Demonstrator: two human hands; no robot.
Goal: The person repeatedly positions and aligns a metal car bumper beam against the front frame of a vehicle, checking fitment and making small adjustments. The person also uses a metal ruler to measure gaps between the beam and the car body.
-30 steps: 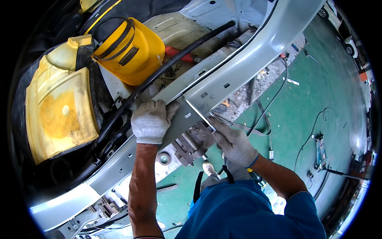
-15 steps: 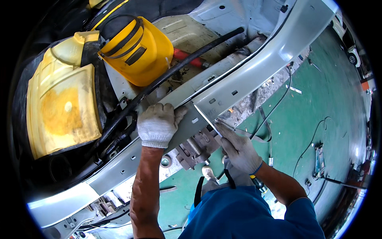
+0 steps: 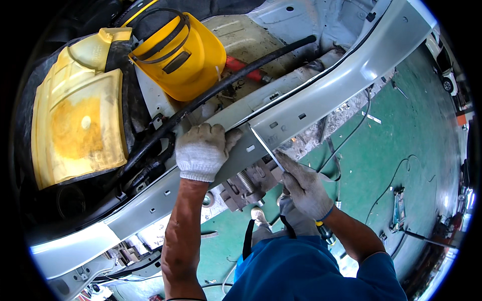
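Observation:
A long silver-grey door sill panel of a car body runs diagonally across the view, with a seam near its middle. My left hand, in a white knit glove, is closed over its upper edge, left of the seam. My right hand, in a soiled glove, is at the sill's lower edge. Its thumb and fingers close on the lower end of a thin pale strip, which lies along the seam. Whether the strip is a separate blade or a panel edge, I cannot tell. My right palm is hidden.
Inside the body are a yellow welding visor, a black tube and yellowed foam padding. Beneath the sill is a rusty clamp. A cable hangs to the green floor, where a blue floor jack stands.
The whole view has shifted slightly. Both hands keep their places on the sill, and the strip still lies along the seam.

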